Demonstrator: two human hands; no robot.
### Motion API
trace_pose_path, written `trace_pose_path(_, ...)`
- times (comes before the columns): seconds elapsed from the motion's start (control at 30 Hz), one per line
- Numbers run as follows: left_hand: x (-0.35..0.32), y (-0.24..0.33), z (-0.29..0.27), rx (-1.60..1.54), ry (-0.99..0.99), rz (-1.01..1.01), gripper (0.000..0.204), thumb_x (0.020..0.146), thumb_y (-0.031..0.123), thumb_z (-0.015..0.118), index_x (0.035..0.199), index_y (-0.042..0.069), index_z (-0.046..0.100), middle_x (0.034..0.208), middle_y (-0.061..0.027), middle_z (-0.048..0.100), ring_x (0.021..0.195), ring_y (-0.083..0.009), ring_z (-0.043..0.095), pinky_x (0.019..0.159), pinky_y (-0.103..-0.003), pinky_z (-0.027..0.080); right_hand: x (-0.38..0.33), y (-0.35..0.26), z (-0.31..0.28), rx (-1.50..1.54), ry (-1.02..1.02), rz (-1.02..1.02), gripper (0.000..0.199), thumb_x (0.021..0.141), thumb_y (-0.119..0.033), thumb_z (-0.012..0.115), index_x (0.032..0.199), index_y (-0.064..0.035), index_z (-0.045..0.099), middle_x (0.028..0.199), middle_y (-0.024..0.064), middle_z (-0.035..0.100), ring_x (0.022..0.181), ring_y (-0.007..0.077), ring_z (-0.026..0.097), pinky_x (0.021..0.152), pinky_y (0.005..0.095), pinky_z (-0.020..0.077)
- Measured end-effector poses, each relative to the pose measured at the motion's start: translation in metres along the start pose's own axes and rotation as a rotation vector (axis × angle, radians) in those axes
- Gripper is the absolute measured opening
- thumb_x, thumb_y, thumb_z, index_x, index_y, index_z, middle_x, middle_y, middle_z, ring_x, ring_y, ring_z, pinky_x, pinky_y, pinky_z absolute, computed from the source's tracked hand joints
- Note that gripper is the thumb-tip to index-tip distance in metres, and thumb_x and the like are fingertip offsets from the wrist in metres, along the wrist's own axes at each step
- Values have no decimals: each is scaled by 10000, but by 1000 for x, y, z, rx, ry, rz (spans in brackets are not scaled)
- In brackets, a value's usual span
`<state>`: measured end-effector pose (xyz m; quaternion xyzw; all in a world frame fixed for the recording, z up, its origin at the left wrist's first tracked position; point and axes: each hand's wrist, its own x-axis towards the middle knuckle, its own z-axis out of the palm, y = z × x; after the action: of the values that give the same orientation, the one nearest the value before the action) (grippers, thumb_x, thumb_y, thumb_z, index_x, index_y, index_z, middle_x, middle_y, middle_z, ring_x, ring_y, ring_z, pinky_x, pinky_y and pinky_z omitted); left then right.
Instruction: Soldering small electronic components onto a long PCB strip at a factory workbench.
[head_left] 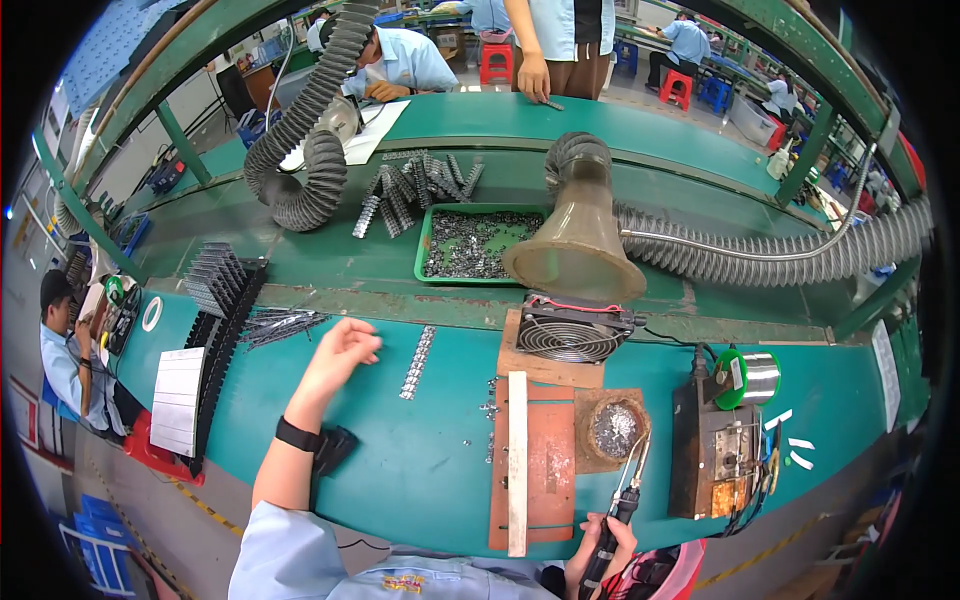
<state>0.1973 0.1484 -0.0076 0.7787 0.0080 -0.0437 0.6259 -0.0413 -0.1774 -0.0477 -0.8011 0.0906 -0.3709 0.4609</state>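
My right hand (603, 545) grips the black handle of a soldering iron (622, 505) near the bench's front edge. Two thin metal prongs run from its front to the rim of a round container (617, 428) of silvery bits. Over the left half of the bench is my left hand (345, 350), its fingers curled together; anything between them is hidden. A strip of small metal parts (417, 362) lies just right of it. Thin dark strips (280, 325) lie in a pile to its left. A long pale bar (517, 465) rests on a reddish board (550, 470) between my hands.
A fan (570, 340) sits below a fume funnel (577, 250). Right of the iron stand a metal-fronted box (715, 450) and a solder spool (750, 378). A green tray (470, 245) of small parts is at the back. A black rack (225, 345) stands left. Other people sit beyond.
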Motion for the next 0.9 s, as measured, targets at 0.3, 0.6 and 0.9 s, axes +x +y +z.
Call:
trace_pose_path(0.3, -23, 20, 27, 559, -80, 103, 424, 706, 297, 711, 925, -17, 530, 701, -83, 567, 607, -150, 551, 541, -278, 427, 4, -5, 2, 138, -60, 39, 256, 822, 27, 503, 1052, -30, 406, 881, 162, 530, 729, 186, 548, 622, 282, 472)
trace_pose_path(0.6, -16, 12, 44, 827, -53, 233, 350, 699, 249, 723, 837, -12, 534, 598, -40, 573, 579, -125, 547, 503, -271, 413, 6, -8, 2, 105, -50, -11, 244, 818, 33, 507, 1039, -36, 430, 878, 152, 544, 713, 174, 551, 627, 273, 467)
trace_pose_path(0.9, -6, 22, 26, 655, -279, -78, 289, 746, 232, 655, 836, -12, 527, 647, -71, 583, 595, -152, 570, 577, -288, 470, 5, -11, 6, 116, 31, 24, 230, 782, 45, 545, 981, -28, 454, 760, 142, 578, 589, 182, 565, 549, 269, 468)
